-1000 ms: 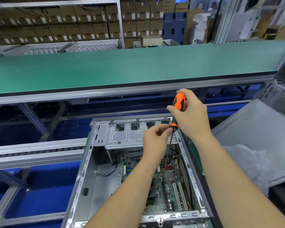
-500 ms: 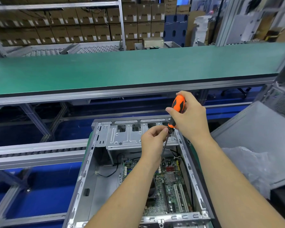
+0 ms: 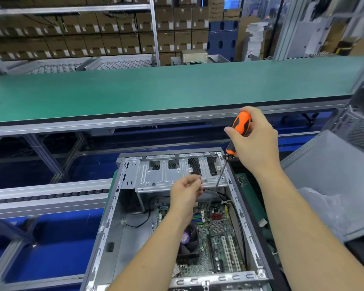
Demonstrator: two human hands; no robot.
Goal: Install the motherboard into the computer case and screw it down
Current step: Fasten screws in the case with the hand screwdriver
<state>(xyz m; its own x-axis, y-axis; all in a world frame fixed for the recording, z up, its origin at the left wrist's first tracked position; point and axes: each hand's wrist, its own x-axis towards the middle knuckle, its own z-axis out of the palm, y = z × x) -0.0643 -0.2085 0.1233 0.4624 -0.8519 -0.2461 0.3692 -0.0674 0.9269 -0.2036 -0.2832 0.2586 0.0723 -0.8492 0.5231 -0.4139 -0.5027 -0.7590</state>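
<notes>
A long green workbench top (image 3: 156,91) runs across the far side at twelve o'clock, and stacked brown cardboard boxes (image 3: 93,38) sit on shelves behind it. A flat grey metal side panel (image 3: 328,181) lies at three o'clock with crinkly clear plastic wrap (image 3: 322,208) on it.

The open silver metal computer case (image 3: 114,217) lies on its side at six o'clock. The green motherboard with white slots and a round black fan (image 3: 216,238) sits flat on the floor of the case, toward its right wall. A silver drive cage with holes (image 3: 177,173) spans the far end of the case, at twelve o'clock from the board.

The right hand (image 3: 254,141) is above the far right corner of the case. Its fingers are curled tight around the orange and black handle of a screwdriver (image 3: 241,124), and the thumb presses the handle's side. The thin metal shaft slants down into the case toward seven o'clock; its tip is too blurry to see.

The left hand (image 3: 185,194) hangs over the case, just by the drive cage. Its fingertips (image 3: 199,183) are pinched together near the shaft. What they pinch is too small to tell.
</notes>
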